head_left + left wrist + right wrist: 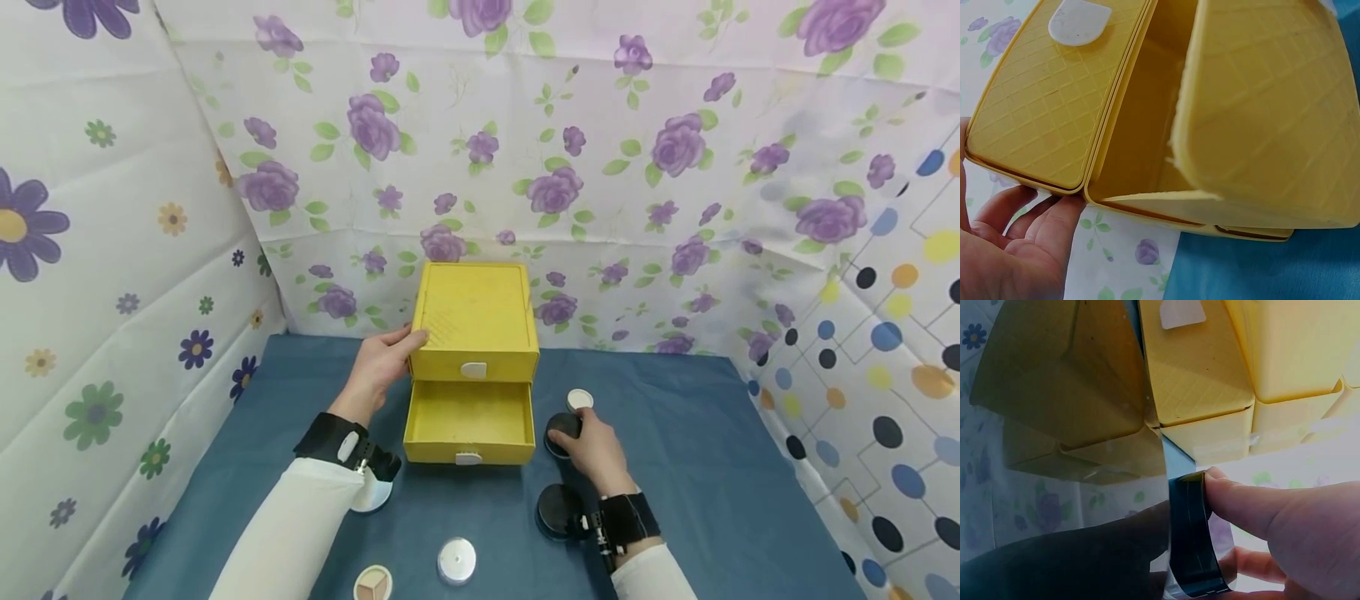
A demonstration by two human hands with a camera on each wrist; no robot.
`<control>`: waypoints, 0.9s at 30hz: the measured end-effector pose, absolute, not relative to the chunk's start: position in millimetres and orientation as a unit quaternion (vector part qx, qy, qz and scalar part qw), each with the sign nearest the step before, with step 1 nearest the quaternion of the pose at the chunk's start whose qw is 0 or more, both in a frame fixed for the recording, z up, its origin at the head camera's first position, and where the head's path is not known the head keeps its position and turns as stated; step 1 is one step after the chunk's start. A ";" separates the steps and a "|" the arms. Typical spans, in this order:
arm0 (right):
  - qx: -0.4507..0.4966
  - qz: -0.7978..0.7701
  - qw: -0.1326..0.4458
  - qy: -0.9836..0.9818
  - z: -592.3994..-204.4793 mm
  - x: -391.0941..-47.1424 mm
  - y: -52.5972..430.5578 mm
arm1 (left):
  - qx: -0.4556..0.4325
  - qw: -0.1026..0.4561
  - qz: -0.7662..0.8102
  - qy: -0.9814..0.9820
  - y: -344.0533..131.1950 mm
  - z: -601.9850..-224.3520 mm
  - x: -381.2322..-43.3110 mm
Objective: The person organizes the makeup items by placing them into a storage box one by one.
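Note:
A yellow two-drawer box (476, 308) stands against the flowered cloth. Its lower drawer (468, 414) is pulled out with a bare floor, and the upper one is closed. My left hand (381, 367) holds the box's left side, thumb over the top edge; in the left wrist view the fingers (1054, 231) bend against the side wall. To the right of the box, my right hand (596, 450) grips a black round container (561, 435) at the table. The right wrist view shows the thumb and fingers pinching the container's dark rim (1192, 531).
Another black round container (560, 510) sits nearer me, beside the right wrist. A cream round case (580, 400) lies beyond the right hand. Toward the front are a silver round tin (457, 561) and a three-part palette (373, 583). A pale round case (372, 493) is partly under the left wrist.

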State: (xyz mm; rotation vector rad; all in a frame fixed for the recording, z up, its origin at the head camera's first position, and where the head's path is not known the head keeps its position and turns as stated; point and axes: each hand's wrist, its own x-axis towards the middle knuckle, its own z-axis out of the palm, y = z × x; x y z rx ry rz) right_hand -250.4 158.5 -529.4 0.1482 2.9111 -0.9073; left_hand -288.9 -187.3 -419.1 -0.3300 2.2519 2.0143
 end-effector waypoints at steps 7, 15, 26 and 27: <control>0.051 -0.301 0.035 0.952 -533.3 -248.0 158.8 | -0.114 0.049 0.657 0.744 -187.7 -420.2 -287.0; 0.056 -0.309 0.039 0.948 -534.3 -247.4 161.1 | -0.109 0.051 0.663 0.739 -185.8 -421.2 -289.2; 0.061 -0.309 0.053 0.948 -534.5 -248.3 162.1 | -0.105 0.049 0.669 0.734 -185.4 -420.8 -288.8; 0.059 -0.308 0.055 0.948 -534.6 -248.8 162.4 | -0.105 0.049 0.669 0.734 -185.3 -420.8 -288.8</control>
